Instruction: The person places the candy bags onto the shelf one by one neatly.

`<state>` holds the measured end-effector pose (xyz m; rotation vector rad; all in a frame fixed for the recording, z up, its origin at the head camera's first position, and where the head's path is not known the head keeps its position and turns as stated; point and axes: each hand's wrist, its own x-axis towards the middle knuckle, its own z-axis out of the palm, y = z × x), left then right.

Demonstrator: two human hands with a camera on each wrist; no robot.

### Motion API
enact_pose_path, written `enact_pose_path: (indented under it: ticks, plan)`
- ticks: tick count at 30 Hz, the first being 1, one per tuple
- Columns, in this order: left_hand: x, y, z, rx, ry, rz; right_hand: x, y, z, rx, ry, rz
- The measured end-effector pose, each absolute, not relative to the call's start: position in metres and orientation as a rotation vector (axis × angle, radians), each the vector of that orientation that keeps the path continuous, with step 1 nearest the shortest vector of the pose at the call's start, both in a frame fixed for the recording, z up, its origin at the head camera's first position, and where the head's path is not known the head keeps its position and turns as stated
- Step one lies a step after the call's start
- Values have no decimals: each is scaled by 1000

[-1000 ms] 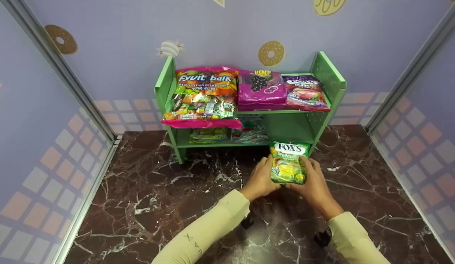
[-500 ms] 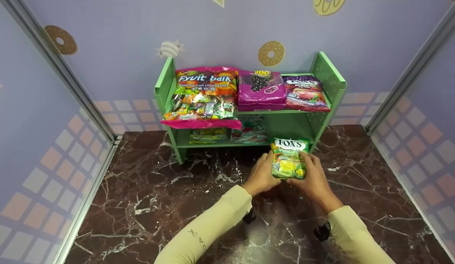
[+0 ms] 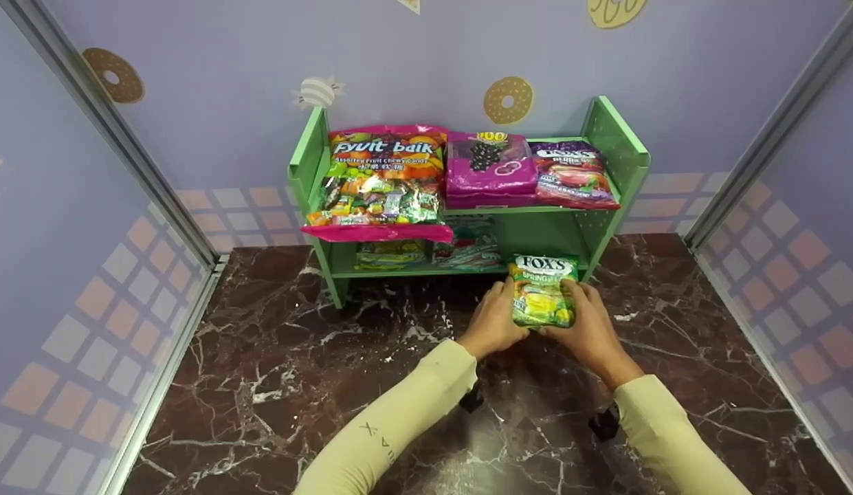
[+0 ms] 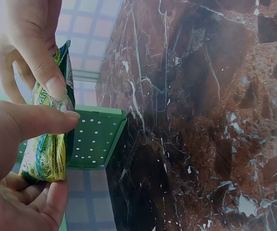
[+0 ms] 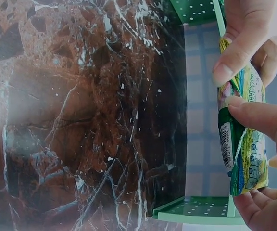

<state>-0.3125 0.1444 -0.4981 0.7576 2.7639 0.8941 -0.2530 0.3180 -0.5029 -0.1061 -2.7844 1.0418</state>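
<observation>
A green and yellow Fox's candy bag [image 3: 543, 292] is held between both hands at the front of the green shelf's lower right part. My left hand [image 3: 493, 322] grips its left side, and my right hand [image 3: 591, 326] grips the right side. In the left wrist view the thumbs meet at the near edge of the candy bag [image 4: 47, 144], with fingers curled round its sides. The right wrist view shows a barcode on the back of the candy bag [image 5: 237, 144]. Its top end reaches the edge of the green shelf [image 3: 412, 273]; whether they touch I cannot tell.
On the upper shelf lie a large Fyvit Baik candy bag [image 3: 385, 179], a purple grape pack [image 3: 491, 168] and a purple Fox's bag [image 3: 574, 175]. Below sit a yellow-green bag [image 3: 392, 254] and a red-green bag [image 3: 467, 249]. A dark marble surface [image 3: 316, 399] spreads in front.
Both hands have moved the green candy bag a little forward, toward the lower shelf. Its top now overlaps the shelf edge more. The other bags have stayed put.
</observation>
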Motion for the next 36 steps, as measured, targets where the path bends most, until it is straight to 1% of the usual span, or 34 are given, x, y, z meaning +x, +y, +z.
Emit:
enact_pose_path:
  ticks: [8, 15, 23, 30, 36]
  plan:
    - [-319, 148, -492, 754, 2762, 849, -259, 320, -500, -115, -2781, 1078]
    - [-323, 151, -489, 690, 2747, 843, -264, 321, -499, -108, -2792, 1029]
    - [-325, 152, -487, 684, 2744, 884, -267, 323, -498, -89, -2748, 1036]
    - [-327, 152, -486, 733, 2771, 886, -269, 324, -497, -102, -2730, 1028]
    - [-326, 152, -485, 703, 2757, 930, -273, 324, -495, -90, -2705, 996]
